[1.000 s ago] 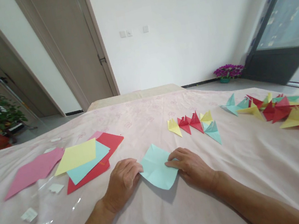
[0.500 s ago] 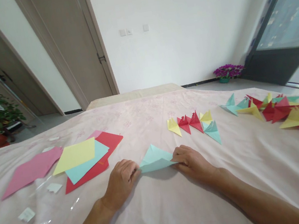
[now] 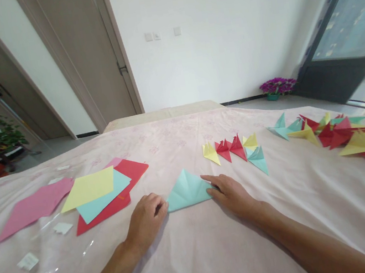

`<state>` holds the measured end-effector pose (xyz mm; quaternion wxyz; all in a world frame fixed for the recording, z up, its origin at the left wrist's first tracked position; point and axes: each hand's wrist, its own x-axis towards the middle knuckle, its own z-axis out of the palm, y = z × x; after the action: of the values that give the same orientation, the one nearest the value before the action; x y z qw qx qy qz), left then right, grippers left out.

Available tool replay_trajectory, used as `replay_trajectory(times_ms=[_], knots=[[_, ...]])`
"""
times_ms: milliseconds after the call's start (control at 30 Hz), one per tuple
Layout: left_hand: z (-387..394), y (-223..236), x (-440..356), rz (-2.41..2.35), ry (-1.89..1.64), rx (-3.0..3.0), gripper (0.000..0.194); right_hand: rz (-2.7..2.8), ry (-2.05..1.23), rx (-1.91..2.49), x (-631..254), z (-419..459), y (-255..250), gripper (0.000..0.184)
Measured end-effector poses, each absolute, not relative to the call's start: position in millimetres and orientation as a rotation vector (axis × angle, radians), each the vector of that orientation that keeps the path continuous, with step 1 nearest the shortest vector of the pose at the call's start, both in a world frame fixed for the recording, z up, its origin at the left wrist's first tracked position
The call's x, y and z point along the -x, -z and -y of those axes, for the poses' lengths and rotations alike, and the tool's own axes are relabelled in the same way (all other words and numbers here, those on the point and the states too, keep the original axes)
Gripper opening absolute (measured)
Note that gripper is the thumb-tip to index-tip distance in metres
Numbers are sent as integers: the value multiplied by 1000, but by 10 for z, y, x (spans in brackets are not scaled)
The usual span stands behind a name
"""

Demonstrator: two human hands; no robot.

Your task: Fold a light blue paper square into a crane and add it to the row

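A light-blue sheet of origami paper (image 3: 187,192), folded into a triangle, lies in front of me with its point facing away. Faint creases run across it. At its left corner my left hand (image 3: 149,213) is closed, fingers curled and pressed together on the paper's tip. My right hand (image 3: 231,192) rests by the right corner, index finger stretched out along the slanting edge and thumb apart from it, touching the corner. Beyond the right hand stand small folded paper pieces: a yellow one (image 3: 210,154), red ones (image 3: 237,148) and a blue one (image 3: 258,160).
To the left lie flat sheets: pink (image 3: 34,208), yellow (image 3: 89,189), blue and red (image 3: 135,170), near clear plastic and white scraps (image 3: 28,261). A pile of folded paper cranes (image 3: 336,135) covers the right side. A pink cloth (image 3: 195,263) covers the table.
The blue paper's front edge has gone from curved and lifted to a straight fold lying flat. My right hand's fingers have loosened from the corner and spread; the left stays at its corner.
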<state>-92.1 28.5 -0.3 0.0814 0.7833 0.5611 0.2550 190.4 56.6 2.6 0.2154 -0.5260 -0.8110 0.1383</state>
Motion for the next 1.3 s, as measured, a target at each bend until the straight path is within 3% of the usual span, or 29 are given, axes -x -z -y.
replay_trajectory(times_ms=[533,833,1033,1133,1300], knots=[[-227,13,858,-1828,-682,-2532,19,2226,-304,1654,-1813,-582,-54,46],[-198,-25,830,-1884,-685,-2710,10,2295,-243,1535,-1806,-569,-85,41],[-242,15,817,-1244,-900,-2995,42,2361,-212,1468,-1805,-569,-93,36],[-255,62,810,-1082,-878,-3014,40,2369,-194,1460,-1811,-571,-94,36],[-274,151,843,-1238,-894,-2842,37,2387,-195,1386,-1828,-576,-66,39]])
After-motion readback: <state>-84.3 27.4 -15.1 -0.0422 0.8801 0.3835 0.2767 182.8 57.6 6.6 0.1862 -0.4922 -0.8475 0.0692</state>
